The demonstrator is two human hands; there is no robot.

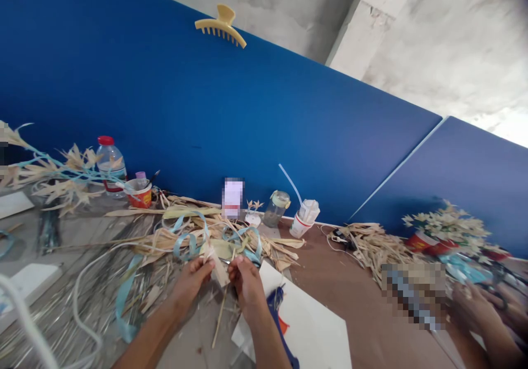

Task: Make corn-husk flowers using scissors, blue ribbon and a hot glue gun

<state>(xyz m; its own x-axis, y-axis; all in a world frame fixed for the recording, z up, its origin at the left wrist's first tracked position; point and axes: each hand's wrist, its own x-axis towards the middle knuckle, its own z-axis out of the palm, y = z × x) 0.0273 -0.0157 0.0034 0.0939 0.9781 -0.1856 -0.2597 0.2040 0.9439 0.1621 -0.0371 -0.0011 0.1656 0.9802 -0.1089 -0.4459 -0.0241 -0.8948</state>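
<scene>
My left hand (pixel 197 274) pinches a pale strip of dried husk (pixel 218 265) that slants down between my two hands. Close on its right, my right hand (pixel 246 282) is closed on what looks like small scissors; a short metal blade points at the strip, and the fingers mostly hide the handles. Just beyond both hands lies a heap of dried husks (pixel 165 242) with light blue ribbon (pixel 181 243) looped through it. A thin straw stalk (pixel 218 322) hangs or lies below the hands; I cannot tell which.
A blue glue gun (pixel 274 303) rests on a white board (pixel 315 322) by my right forearm. Along the blue partition (pixel 247 110) stand a bottle (pixel 110 163), a red cup (pixel 140 197), a jar (pixel 277 208) and a paper cup (pixel 303 220). Another person's hands (pixel 480 308) are at far right.
</scene>
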